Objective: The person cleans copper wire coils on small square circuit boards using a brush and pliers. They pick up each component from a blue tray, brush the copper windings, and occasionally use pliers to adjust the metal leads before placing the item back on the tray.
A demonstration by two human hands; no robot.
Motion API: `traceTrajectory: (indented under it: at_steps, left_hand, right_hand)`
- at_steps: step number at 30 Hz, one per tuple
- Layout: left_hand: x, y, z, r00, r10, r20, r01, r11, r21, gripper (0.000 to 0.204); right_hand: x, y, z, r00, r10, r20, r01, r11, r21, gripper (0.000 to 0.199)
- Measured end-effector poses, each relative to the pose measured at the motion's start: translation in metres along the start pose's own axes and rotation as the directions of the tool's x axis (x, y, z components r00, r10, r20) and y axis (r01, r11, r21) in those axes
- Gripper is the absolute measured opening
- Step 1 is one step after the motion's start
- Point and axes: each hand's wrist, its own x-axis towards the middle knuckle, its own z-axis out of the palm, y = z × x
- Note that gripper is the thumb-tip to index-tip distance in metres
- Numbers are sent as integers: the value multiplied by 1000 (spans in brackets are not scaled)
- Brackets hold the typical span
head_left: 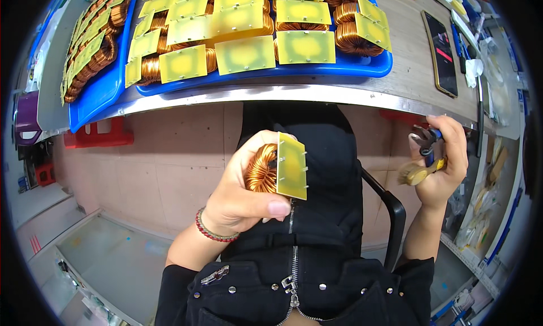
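Note:
My left hand (240, 184) is closed around a copper-wound toroidal coil (262, 170), held above my lap. The coil is joined to a yellow square board (292, 167), which faces right with several short metal pins sticking out of it. Off to the right, my right hand (447, 167) grips two tools at once. One is a pair of blue-handled cutting pliers (428, 139), jaws pointing up and left. The other is a small brush (416, 173) with a yellow handle, its tan bristles toward the left. Neither tool touches the coil.
On the table ahead, a blue tray (362, 68) holds rows of similar coils with yellow boards. A second blue tray (96, 111) with more coils sits left. At right lie a phone (439, 54) and small tools. A red stool (102, 134) stands under the table.

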Motion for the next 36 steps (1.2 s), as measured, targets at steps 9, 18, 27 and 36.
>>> traceTrajectory:
  at_steps: [9,18,27,36]
  left_hand:
    - [5,-9,14,984,-133,-119,86,939,-334,72]
    - [5,-3,18,983,-176,-55,159,961,-225,75]
    - [8,-13,21,995,-28,-101,5,976,-217,65]
    - [5,-11,25,994,-76,-78,46,941,-336,67]
  right_hand:
    - [-6,3,2,999,-40,24,40,999,26,37]
    - [3,-3,6,975,-214,53,215,977,-5,39]
    - [27,34,7,972,197,-127,-229,913,-338,35]
    - [51,32,26,937,224,-267,-205,974,95,35]
